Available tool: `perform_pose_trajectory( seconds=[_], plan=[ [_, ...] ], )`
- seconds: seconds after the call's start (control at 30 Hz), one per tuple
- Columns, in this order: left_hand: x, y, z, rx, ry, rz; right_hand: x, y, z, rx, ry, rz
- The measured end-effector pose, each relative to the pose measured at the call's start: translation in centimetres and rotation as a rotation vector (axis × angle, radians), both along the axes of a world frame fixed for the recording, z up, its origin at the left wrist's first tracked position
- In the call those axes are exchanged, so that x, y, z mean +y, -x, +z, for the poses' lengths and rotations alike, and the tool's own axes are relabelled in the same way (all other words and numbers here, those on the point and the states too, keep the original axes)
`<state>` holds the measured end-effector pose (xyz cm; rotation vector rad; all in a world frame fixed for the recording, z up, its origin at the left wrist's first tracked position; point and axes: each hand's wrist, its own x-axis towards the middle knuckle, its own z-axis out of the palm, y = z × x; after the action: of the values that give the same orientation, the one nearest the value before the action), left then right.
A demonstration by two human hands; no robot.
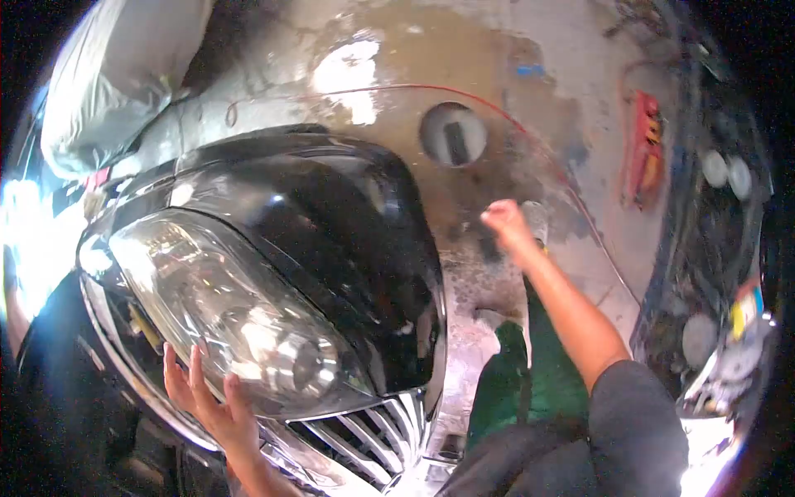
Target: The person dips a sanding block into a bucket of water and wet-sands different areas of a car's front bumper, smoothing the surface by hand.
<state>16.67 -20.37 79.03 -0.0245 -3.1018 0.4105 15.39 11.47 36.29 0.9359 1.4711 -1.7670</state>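
At the lower left my left hand (pixel 217 414) is open, fingers spread and pointing up, over the near edge of a clear car headlight (pixel 240 311). Whether the fingertips touch the lens, I cannot tell. The headlight sits in the front of a black car beside its dark hood (pixel 331 215) and chrome grille (pixel 364 443). Out to the right, my right hand (pixel 507 222) is held away from the car, above the floor near my shoe. Its fingers are curled closed, and anything inside them is too small to make out.
A red hose (pixel 497 108) runs across the stained concrete floor (pixel 397 50), past a round floor cover (pixel 453 134). A red floor jack (pixel 644 149) lies at right, near an exposed engine bay (pixel 716 248). A covered vehicle (pixel 116 83) stands at upper left.
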Motion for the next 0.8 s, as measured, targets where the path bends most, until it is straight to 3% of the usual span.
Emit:
perform_pose_trajectory(
  seconds=[0.1, 0.17, 0.23, 0.37, 0.5, 0.57, 0.63, 0.7, 0.8],
  plan=[
    [-3.3, 0.3, 0.1, -0.115, -0.020, 0.011, 1.1, 8.2, -10.1, 0.060, -0.020, 0.237],
    [-4.8, 0.2, -0.8, -0.087, -0.181, 0.009, -0.1, 11.9, -20.9, 0.231, 0.096, 0.191],
    [-4.5, 0.2, -0.6, -0.127, -0.120, 0.076, -0.8, 16.3, -27.6, 0.652, -0.407, 0.480],
    [-4.8, -0.8, -0.1, -0.122, -0.074, 0.098, -3.6, 23.6, -24.9, 0.558, -0.788, 0.792],
    [-4.9, -2.8, 0.4, -0.050, -0.153, 0.156, -5.9, 24.1, -32.5, 0.607, -0.459, 0.695],
    [-4.2, -2.4, 0.6, -0.071, -0.092, 0.160, -6.3, 22.8, -35.8, 0.633, -0.616, 0.984],
    [-3.4, -1.9, 1.1, -0.092, -0.050, 0.170, -7.3, 20.3, -37.2, 0.527, -0.887, 1.023],
    [-2.9, -1.7, 1.9, -0.117, -0.017, 0.179, -8.1, 19.9, -37.8, 0.365, -0.869, 1.096],
    [-2.2, -1.7, 2.5, -0.146, 0.011, 0.196, -5.4, 17.6, -51.4, 0.213, -0.624, 1.423]
  ],
)
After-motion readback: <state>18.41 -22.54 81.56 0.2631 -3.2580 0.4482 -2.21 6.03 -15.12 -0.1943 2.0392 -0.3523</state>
